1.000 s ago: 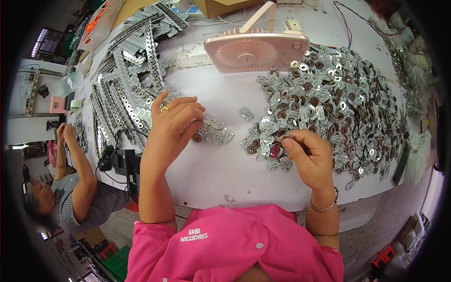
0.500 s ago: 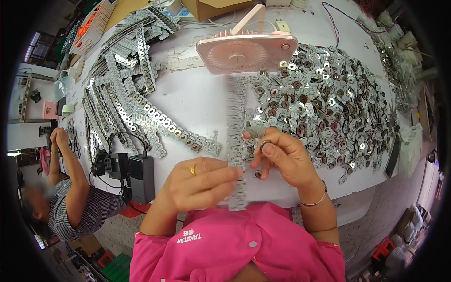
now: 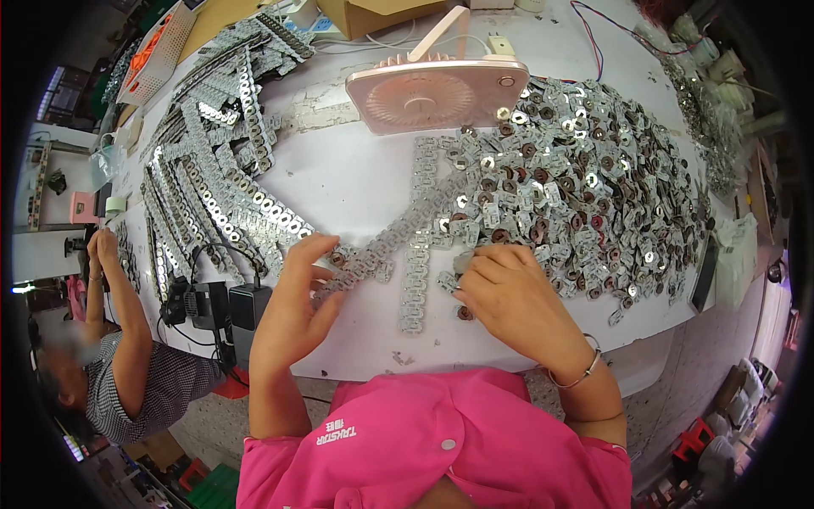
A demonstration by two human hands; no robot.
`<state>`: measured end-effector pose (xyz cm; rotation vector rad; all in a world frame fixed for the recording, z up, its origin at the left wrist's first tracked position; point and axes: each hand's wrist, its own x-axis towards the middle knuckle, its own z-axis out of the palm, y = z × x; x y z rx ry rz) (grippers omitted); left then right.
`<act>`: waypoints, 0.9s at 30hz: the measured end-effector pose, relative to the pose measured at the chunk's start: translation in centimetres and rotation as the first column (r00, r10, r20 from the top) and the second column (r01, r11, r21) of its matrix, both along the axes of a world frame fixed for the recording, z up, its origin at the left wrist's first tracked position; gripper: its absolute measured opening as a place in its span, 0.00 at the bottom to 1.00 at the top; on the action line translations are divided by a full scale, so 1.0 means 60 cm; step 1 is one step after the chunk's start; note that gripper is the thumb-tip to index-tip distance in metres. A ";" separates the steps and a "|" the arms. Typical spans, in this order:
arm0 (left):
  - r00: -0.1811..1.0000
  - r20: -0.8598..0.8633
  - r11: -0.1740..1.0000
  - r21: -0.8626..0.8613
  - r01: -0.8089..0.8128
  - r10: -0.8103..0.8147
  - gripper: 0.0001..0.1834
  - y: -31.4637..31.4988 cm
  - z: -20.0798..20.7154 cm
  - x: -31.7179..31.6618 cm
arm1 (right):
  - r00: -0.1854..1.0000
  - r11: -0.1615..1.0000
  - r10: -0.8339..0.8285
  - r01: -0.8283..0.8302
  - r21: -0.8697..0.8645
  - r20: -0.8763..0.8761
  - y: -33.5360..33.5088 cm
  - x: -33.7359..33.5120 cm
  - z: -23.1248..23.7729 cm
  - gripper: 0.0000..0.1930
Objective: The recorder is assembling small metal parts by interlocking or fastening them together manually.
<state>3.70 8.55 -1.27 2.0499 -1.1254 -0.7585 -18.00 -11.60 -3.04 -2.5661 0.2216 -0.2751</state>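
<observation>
Thumb and fingers of your left hand (image 3: 307,293) are curled around the near-left end of the slanting strip (image 3: 398,233), how tightly I can't tell; your right hand (image 3: 507,288) has its fingers bunched at a grey metal piece (image 3: 462,261), any pinch hidden. Watch that crossing: the slanting strip lies over the upright strip (image 3: 413,293), so tugging toward the left edge of the surface (image 3: 365,346) could snag and drag both. Its other end reaches the heap (image 3: 593,195) toward the right edge; a sideways sweep might scatter parts.
</observation>
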 end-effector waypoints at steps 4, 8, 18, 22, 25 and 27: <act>0.837 0.540 0.992 0.120 0.024 -0.086 0.26 -0.048 0.003 -0.016 | 0.999 0.987 -0.039 0.041 0.154 -0.012 -0.021 -0.001 0.023 0.05; 0.825 0.564 0.993 -0.085 0.082 -0.020 0.22 -0.136 -0.026 -0.030 | 1.000 0.969 -0.012 0.012 0.246 0.000 -0.036 0.017 0.031 0.07; 0.989 -0.031 0.982 -0.129 0.140 -0.145 0.11 -0.162 -0.011 -0.020 | 0.997 0.837 -0.070 0.077 0.542 -0.034 -0.042 0.008 0.008 0.10; 0.966 -0.140 0.973 -0.107 0.203 -0.216 0.13 -0.154 0.038 -0.047 | 0.920 0.647 -0.391 0.305 0.699 -0.038 -0.060 0.018 0.043 0.10; 0.970 0.018 0.965 -0.098 0.241 -0.241 0.12 -0.164 0.035 -0.048 | 0.925 0.666 -0.380 0.262 0.698 0.015 -0.064 0.015 0.042 0.10; 0.967 0.045 0.963 -0.090 0.253 -0.250 0.11 -0.167 0.038 -0.044 | 0.934 0.647 -0.354 0.217 0.731 0.037 -0.065 0.009 0.036 0.10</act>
